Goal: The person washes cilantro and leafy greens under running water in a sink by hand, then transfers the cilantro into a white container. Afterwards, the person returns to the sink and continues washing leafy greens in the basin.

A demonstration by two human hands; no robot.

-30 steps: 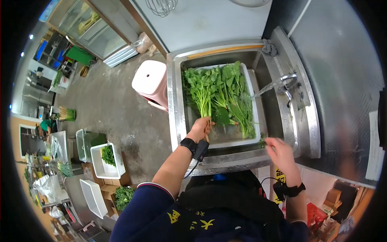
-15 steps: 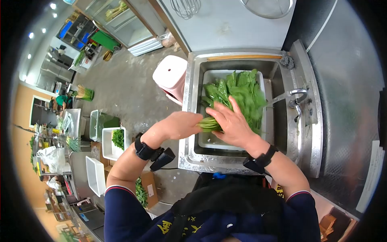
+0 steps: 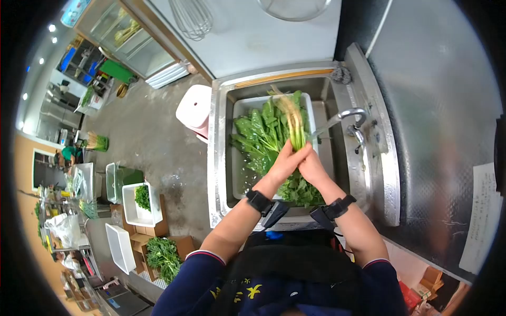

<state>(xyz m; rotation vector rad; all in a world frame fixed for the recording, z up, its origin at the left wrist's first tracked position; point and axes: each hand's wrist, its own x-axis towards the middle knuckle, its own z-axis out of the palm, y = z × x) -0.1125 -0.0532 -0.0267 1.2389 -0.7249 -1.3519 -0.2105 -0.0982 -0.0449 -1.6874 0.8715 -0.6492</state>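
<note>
Green leafy bunch (image 3: 297,131) is up in both hands, over the near right part of a white tub (image 3: 310,110) that sits inside the steel sink (image 3: 215,174). Pale root ends point away from the wearer; leafy tops hang below the hands, between the forearms, at the tub's near side.

Left hand (image 3: 286,161): closed on the stems, thumb along the bunch. Right hand (image 3: 312,166): pressed up beside the left, also clamped on the stems — most of its fingers are hidden, so I can't tell how each one sits. Hands touch each other. Both wrists carry a black strap with a small box.

Faucet (image 3: 354,112) is running; its water stream (image 3: 331,124) slants down just beside the stems. Can't tell if it hits them. More wet greens (image 3: 250,138) lie in the tub, left of the held bunch.

Around the sink: a long wooden stick (image 3: 284,78) along the far rim, grey scouring wool (image 3: 341,75) at the far right corner. Whisk (image 3: 192,21) and round strainer (image 3: 295,16) beyond it.

Left side: pink-and-white stool (image 3: 194,108) near the sink; well off, a white bin (image 3: 136,215) with greens in it — plus a pile of long leaves (image 3: 163,258) by some cardboard boxes.
</note>
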